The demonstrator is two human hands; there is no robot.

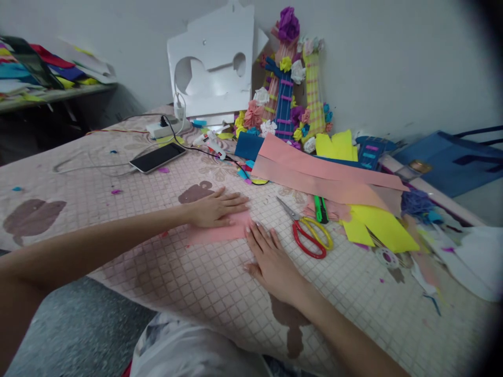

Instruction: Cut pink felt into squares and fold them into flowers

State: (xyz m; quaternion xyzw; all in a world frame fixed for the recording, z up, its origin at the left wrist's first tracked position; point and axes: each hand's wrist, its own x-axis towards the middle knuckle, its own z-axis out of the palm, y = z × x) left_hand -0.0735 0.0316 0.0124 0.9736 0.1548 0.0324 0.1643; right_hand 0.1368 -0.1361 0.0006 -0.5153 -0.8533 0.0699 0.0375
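A small pink paper piece (220, 232) lies flat on the patterned table cover (129, 209). My left hand (214, 207) rests on its upper edge, fingers stretched out flat and pointing right. My right hand (269, 256) lies palm down at the paper's right end, fingers extended, fingertips touching its corner. Neither hand grips anything. Red and yellow handled scissors (308, 230) lie just right of my right hand.
Long pink paper sheets (314, 175), yellow sheets (379, 225) and a green cutter (321, 208) lie to the right. A phone (157, 157), power strip (167, 127), glue gun (212, 142), white cut-out board (214, 68), flower-decorated craft (288, 94) and blue bag (451, 159) stand behind.
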